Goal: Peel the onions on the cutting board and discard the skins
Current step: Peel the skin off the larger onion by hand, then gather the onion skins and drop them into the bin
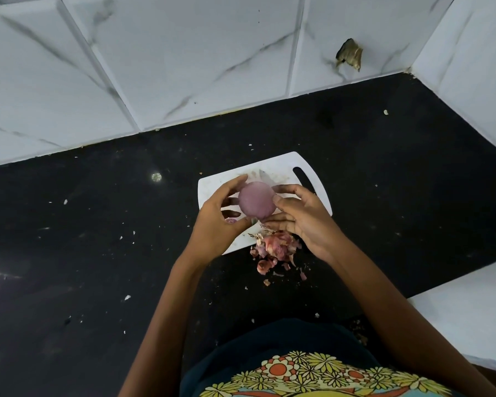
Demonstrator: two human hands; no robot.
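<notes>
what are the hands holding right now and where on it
Both hands hold one purple onion above the cutting board: left hand on its left side, right hand on its right.

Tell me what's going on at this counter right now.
A person holds a purple onion in both hands above a white cutting board: the left hand cups it, and the right hand grips its other side. It looks mostly peeled. A pile of skins sits at the board's near edge, not yet discarded.
</notes>
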